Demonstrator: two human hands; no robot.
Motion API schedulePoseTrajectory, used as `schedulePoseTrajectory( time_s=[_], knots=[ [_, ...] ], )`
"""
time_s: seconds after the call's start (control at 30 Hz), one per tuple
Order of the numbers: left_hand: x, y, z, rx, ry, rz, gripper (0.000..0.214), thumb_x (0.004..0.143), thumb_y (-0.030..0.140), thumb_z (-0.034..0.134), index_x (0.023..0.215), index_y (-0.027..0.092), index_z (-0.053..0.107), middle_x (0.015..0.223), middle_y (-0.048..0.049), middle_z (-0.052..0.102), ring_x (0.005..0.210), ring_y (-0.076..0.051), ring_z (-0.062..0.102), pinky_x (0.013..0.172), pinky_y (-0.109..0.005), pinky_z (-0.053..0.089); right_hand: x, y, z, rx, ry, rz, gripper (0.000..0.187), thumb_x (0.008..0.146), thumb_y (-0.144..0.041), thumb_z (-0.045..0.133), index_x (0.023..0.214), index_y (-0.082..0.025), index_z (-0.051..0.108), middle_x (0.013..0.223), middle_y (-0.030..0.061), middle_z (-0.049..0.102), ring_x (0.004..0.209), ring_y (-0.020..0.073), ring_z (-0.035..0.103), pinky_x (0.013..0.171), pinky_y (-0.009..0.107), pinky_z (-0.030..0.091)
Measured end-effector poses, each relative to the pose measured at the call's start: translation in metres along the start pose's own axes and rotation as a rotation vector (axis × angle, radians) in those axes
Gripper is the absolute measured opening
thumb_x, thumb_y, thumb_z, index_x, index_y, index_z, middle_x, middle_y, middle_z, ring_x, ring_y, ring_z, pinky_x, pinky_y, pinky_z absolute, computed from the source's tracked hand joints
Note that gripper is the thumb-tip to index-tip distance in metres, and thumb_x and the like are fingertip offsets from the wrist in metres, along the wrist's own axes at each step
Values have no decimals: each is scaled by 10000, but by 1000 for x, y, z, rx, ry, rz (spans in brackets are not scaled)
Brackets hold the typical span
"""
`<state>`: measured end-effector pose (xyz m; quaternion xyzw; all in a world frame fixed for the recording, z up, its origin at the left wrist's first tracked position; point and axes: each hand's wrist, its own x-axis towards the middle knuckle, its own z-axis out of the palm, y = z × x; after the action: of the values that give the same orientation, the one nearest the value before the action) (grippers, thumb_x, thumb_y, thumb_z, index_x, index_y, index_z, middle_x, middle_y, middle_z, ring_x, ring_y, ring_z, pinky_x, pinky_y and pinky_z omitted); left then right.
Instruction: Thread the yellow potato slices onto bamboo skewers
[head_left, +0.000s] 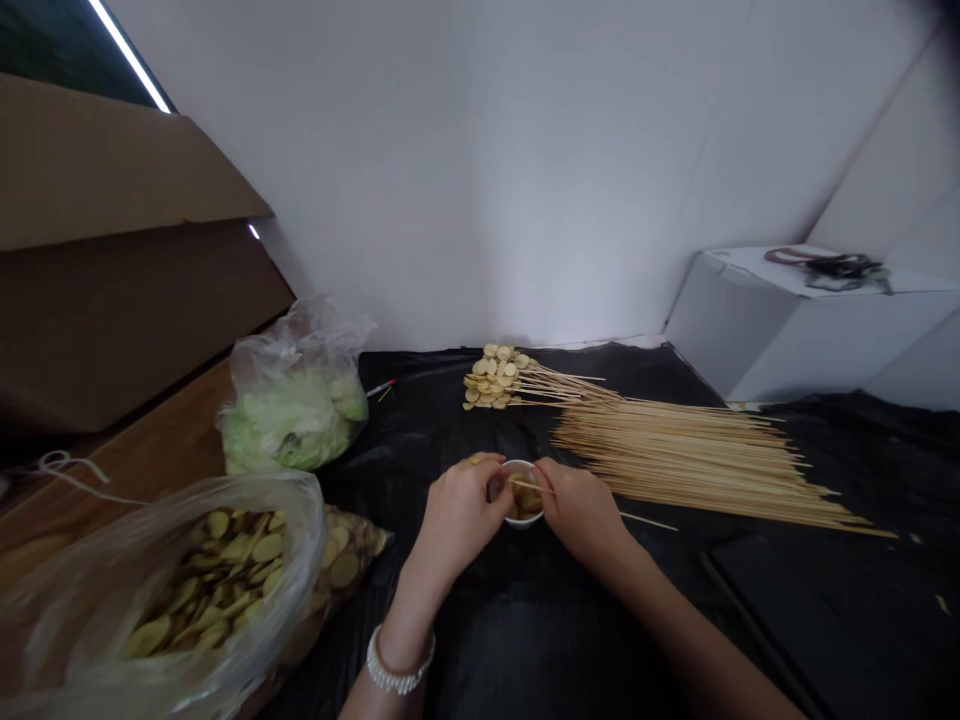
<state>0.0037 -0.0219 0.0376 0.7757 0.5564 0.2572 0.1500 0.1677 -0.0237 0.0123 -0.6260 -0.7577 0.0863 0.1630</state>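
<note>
A small white cup with pale slices inside stands on the black plastic sheet between my two hands. My right hand is closed on a thin bamboo skewer, whose near end crosses above the cup. Beyond my right wrist, a length of skewer shows on the other side. My left hand, wearing a ring, is closed in a pinch at the cup's left rim; its fingers hide what they hold. Past the cup lies a pile of threaded potato slices on skewers. Behind my right hand spreads a large bundle of bare skewers.
At left, an open plastic bag holds many potato slices, with another bag of slices beside it. A bag of pale green vegetable pieces stands behind. A red-tipped pen, a white box and a dark flat object are also around.
</note>
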Motion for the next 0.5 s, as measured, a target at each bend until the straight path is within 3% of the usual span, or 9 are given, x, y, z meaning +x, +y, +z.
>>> schedulePoseTrajectory(
  time_s=[0.07,0.17,0.27,0.4,0.5],
  knots=[
    [3,-1,3,-117,89,-6,99,772,220,587,779,228,685,1097,-45,677,966,-208,618,836,-305,434,2,3,-2,30,6,33,272,959,-318,352,925,-220,604,820,33,704,723,182,651,552,264,268],
    [8,-5,10,-324,155,-67,98,776,255,603,796,204,685,985,-59,696,835,-187,633,744,-282,461,3,7,-6,119,31,61,255,936,-355,413,1049,-226,602,870,40,713,778,196,660,590,261,320],
    [10,-10,17,-505,139,-157,169,778,332,620,825,180,675,788,-50,690,668,-160,605,619,-258,454,4,11,-10,190,66,65,263,926,-354,431,1076,-220,601,889,41,714,810,199,661,630,264,353],
    [12,-14,21,-692,94,-202,217,717,359,697,783,157,651,703,-29,661,595,-128,562,563,-231,429,2,12,-13,225,122,44,263,925,-353,422,1055,-227,612,873,33,709,796,188,653,630,262,354],
    [12,-13,18,-813,105,-225,230,665,335,751,750,152,638,661,-3,636,572,-102,540,553,-208,419,0,11,-16,202,149,54,351,899,-468,451,1105,-222,593,795,26,698,716,188,639,597,264,334]
  ],
)
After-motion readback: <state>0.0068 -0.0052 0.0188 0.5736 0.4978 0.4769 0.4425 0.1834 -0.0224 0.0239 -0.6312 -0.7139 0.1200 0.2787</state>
